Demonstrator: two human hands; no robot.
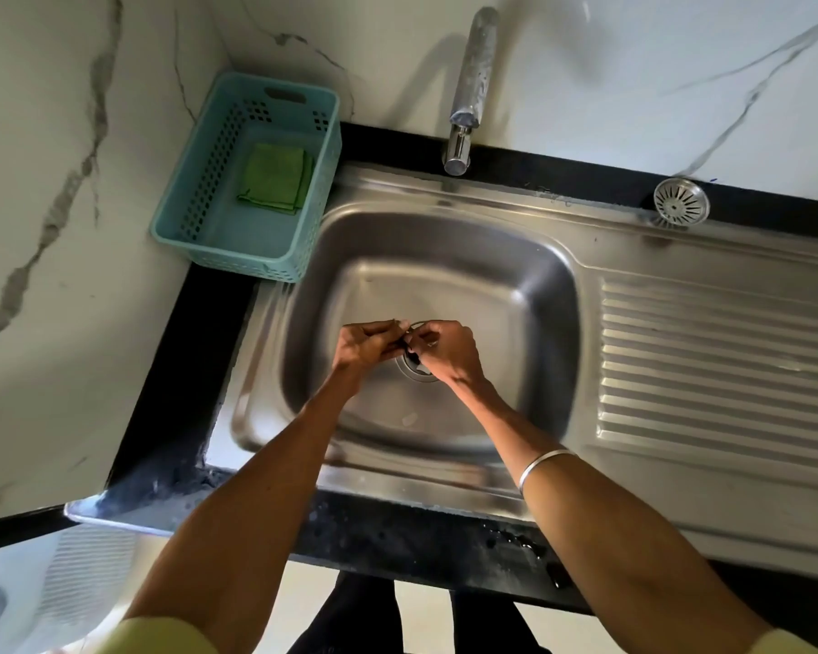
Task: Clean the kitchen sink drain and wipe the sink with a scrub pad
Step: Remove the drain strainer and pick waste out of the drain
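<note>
Both bare hands lowered into the square stainless-steel sink basin [515, 285], meeting directly above the round metal drain opening [416, 368] at the basin floor. Left hand [367, 344] with fingers curled, its grip closed in a pinch on a small dark scrap of debris [404, 346] between the two hands; right hand [445, 349] likewise curled, fingertips pinching the same scrap from the other side, too small and blurred to identify further. Thin silver bangle [541, 467] on the right forearm, pale yellow sleeves at the bottom edge of the view. Round perforated metal drain strainer [681, 203] lifted out and resting at the back of the black stone counter [175, 370], well apart from the drain, beside the ribbed steel draining board [718, 370] to the right of the basin. Folded green scrub pad [277, 179] lying flat inside a teal perforated plastic basket [194, 200], which stands in the back left corner of the counter, just beside the basin rim and against the white marble-patterned wall [67, 134]. Chrome tap [471, 87] rising from the counter behind the basin, spout turned away and no water running. A few dark wet spots [520, 542] on the front edge of the counter near the right arm. Dark-trousered legs and pale floor visible below the counter edge.
</note>
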